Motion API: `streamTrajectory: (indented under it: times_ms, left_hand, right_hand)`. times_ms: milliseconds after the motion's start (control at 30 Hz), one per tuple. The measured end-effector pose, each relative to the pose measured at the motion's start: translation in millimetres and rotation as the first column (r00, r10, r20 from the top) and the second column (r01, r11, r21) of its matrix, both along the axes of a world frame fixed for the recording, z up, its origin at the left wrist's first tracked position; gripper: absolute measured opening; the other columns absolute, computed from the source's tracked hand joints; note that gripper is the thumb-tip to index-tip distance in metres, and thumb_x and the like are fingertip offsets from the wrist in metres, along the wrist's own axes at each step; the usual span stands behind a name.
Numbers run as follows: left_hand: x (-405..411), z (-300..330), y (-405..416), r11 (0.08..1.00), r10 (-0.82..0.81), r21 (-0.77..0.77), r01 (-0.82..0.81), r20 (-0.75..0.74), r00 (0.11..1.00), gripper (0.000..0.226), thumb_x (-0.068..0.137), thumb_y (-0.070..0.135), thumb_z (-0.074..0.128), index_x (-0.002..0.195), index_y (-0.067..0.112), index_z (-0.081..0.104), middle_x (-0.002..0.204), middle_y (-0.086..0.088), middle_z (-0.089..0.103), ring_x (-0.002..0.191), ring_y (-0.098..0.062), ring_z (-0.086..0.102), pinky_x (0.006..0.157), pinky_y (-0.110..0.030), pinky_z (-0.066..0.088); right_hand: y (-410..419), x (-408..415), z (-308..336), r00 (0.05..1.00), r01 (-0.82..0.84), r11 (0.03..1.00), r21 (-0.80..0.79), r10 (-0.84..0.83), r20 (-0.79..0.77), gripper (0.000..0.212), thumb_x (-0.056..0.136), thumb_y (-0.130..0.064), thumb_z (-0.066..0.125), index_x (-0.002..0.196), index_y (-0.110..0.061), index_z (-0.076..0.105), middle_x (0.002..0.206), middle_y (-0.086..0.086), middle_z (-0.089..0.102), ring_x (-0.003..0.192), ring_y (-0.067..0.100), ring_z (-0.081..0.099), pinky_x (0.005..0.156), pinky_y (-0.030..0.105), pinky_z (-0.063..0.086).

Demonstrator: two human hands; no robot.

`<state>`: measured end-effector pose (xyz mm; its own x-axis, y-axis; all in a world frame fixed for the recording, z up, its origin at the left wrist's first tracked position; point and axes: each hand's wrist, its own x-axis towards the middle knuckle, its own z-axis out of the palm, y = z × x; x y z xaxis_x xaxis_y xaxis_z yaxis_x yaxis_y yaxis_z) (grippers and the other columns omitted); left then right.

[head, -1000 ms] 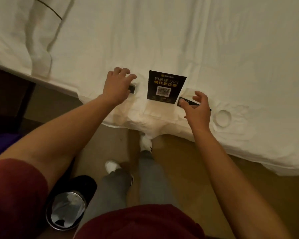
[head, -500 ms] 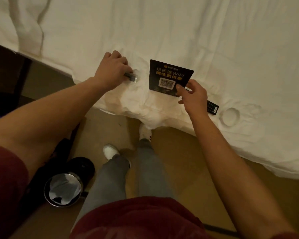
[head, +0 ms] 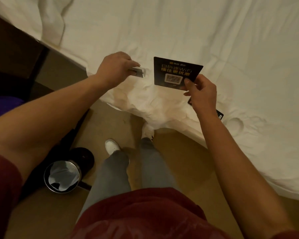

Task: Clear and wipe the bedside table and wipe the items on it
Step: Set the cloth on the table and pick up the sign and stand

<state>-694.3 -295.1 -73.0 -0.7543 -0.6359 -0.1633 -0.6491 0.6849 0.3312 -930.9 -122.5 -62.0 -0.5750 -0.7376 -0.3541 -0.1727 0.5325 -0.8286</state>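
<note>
My right hand (head: 203, 94) pinches the lower right corner of a black WiFi card with a QR code (head: 174, 72) and holds it just above the white bed sheet (head: 214, 31). My left hand (head: 115, 68) grips a small clear block, maybe the card's stand (head: 139, 72), at the bed's edge. A black remote control (head: 219, 114) lies on the sheet, mostly hidden under my right wrist. To its right a small round white item (head: 236, 125) sits in a dent in the sheet.
A steel waste bin with a liner (head: 62, 176) stands on the floor at lower left, next to my legs and white shoes (head: 111, 146). Dark furniture (head: 12, 54) fills the upper left beside the bed. A pillow (head: 48, 16) lies at the top left.
My right hand left the remote, took the black card by its corner and lifted it off the sheet. My left hand kept hold of the clear block.
</note>
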Motion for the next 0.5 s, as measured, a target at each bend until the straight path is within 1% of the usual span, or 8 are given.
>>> streamTrajectory:
  times_ms: [33,100,167,267,333,400,500]
  left_hand:
    - [5,8,1,1.000,0.026,0.002,-0.026,0.001,1.000,0.031,0.098,0.031,0.066,0.124,0.017,0.073,0.106,-0.014,0.073,0.099,-0.036,0.065,0.071,-0.036,0.043]
    - [19,25,4,0.998,0.066,0.001,-0.066,0.005,0.998,0.032,0.099,0.032,0.064,0.126,0.019,0.072,0.115,-0.011,0.073,0.099,-0.036,0.068,0.074,-0.039,0.049]
    - [37,43,6,0.993,0.115,0.003,-0.115,0.002,0.993,0.033,0.099,0.035,0.063,0.127,0.020,0.072,0.119,-0.009,0.073,0.101,-0.035,0.069,0.076,-0.039,0.050]
    - [72,67,7,0.984,0.171,-0.046,-0.171,-0.006,0.985,0.033,0.100,0.034,0.063,0.128,0.019,0.071,0.120,-0.009,0.073,0.102,-0.034,0.070,0.077,-0.038,0.051]
    - [98,79,8,0.979,0.194,-0.072,-0.193,0.005,0.981,0.033,0.100,0.032,0.062,0.129,0.017,0.071,0.120,-0.011,0.072,0.102,-0.034,0.069,0.078,-0.042,0.055]
    - [127,87,12,0.968,0.228,-0.108,-0.225,0.016,0.973,0.033,0.100,0.029,0.063,0.130,0.016,0.069,0.119,-0.013,0.071,0.102,-0.035,0.068,0.080,-0.045,0.055]
    - [175,93,23,0.951,0.281,-0.141,-0.276,0.021,0.959,0.033,0.099,0.027,0.064,0.130,0.016,0.068,0.119,-0.013,0.070,0.102,-0.033,0.067,0.082,-0.045,0.055]
  right_hand:
    - [-4,3,5,1.000,-0.022,1.000,-0.003,0.022,-0.003,0.019,0.100,-0.020,0.064,0.117,-0.014,0.070,0.107,0.003,0.076,0.092,0.014,0.075,0.066,0.022,0.060]
    - [-12,10,15,0.998,-0.066,0.998,-0.004,0.066,-0.006,0.021,0.100,-0.019,0.063,0.119,-0.013,0.070,0.109,0.003,0.076,0.094,0.016,0.075,0.068,0.026,0.062]
    - [-22,21,25,0.993,-0.114,0.993,-0.017,0.114,-0.006,0.021,0.101,-0.019,0.063,0.119,-0.012,0.070,0.109,0.004,0.075,0.094,0.018,0.075,0.069,0.028,0.063]
    - [-42,46,44,0.982,-0.186,0.980,-0.073,0.186,-0.005,0.019,0.101,-0.020,0.064,0.117,-0.013,0.070,0.107,0.003,0.075,0.092,0.018,0.074,0.068,0.028,0.062]
    - [-58,69,56,0.970,-0.242,0.961,-0.133,0.244,-0.006,0.015,0.100,-0.022,0.064,0.113,-0.016,0.069,0.105,0.002,0.075,0.090,0.017,0.075,0.066,0.026,0.061]
    - [-74,96,66,0.954,-0.297,0.940,-0.171,0.300,-0.009,0.010,0.100,-0.021,0.063,0.109,-0.020,0.068,0.103,0.001,0.075,0.087,0.015,0.075,0.065,0.026,0.061]
    - [-92,141,71,0.927,-0.371,0.909,-0.193,0.374,-0.017,0.010,0.101,-0.018,0.061,0.109,-0.016,0.067,0.101,0.002,0.075,0.084,0.013,0.075,0.064,0.027,0.061]
